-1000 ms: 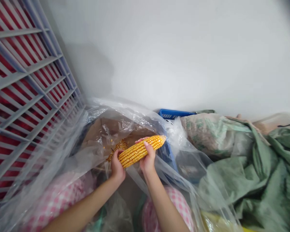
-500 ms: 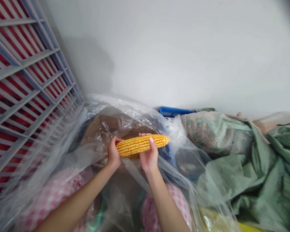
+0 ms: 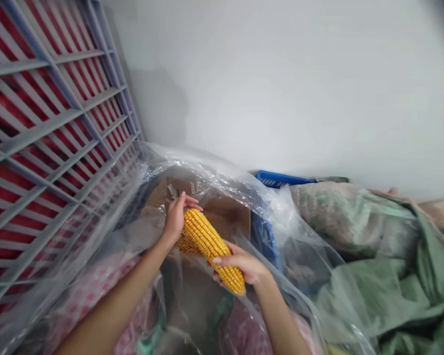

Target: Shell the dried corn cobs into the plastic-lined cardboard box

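Observation:
A yellow ear of corn (image 3: pixel 207 242) slants from upper left to lower right, held over a brown cardboard box (image 3: pixel 231 217) lined with clear plastic sheeting (image 3: pixel 192 162). My left hand (image 3: pixel 174 218) is closed round the corn's upper end. Lower down, my right hand (image 3: pixel 244 265) grips the ear near its tip, thumb laid across the kernels. Loose yellow kernels lie in the box just behind the ear, mostly hidden by it.
A grey slatted rack (image 3: pixel 55 128) with red behind it fills the left. A blue plastic crate (image 3: pixel 281 178) stands against the white wall. Green woven sacks (image 3: pixel 373 256) pile up on the right. Pink checked cloth (image 3: pixel 96 296) lies under the plastic below my arms.
The ear has swung from lying nearly level to slanting, its tip now down toward me. My right hand dropped lower and closer, my left hand rose to the upper end. The view shifted right.

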`<state>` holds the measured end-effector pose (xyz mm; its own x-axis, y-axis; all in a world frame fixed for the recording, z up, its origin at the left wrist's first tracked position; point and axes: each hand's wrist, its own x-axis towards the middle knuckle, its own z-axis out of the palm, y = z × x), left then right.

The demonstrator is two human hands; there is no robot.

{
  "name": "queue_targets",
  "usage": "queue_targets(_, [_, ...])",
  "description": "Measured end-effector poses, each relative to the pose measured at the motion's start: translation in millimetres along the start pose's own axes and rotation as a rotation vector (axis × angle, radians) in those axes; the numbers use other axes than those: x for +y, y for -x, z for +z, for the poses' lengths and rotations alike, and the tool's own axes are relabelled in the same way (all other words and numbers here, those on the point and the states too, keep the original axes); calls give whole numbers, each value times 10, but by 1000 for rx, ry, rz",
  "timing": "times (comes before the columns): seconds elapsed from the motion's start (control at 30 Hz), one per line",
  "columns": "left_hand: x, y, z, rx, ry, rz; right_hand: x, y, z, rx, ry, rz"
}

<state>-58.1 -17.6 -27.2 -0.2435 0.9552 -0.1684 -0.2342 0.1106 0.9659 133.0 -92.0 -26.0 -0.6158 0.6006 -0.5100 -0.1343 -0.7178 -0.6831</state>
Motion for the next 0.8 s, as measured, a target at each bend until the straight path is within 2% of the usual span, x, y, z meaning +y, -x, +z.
queue_targets(0.1, [-1,-29,-19,67,68,5,123,-107,64,120,13,-56])
queue_targets(0.17, [-18,-33,-34,157,132,43,145,-155,71,132,-18,-122])
queue_targets(0.23, [-43,1,-29,183,146,68,141,-180,61,132,-54,-203])
queue_targets(0.37, [-117,169,53,22,83,-27,135,-187,68,119,-113,-324])
queue_targets(0.47, [-159,298,109,-90,85,-31,152,-184,99,77,-129,-369])
queue_targets(0.6, [-117,411,99,-168,53,-62,168,-178,105,-9,-127,-391])
queue_targets(0.8, [49,415,8,-218,1,100,161,-143,75,-83,-104,-375])
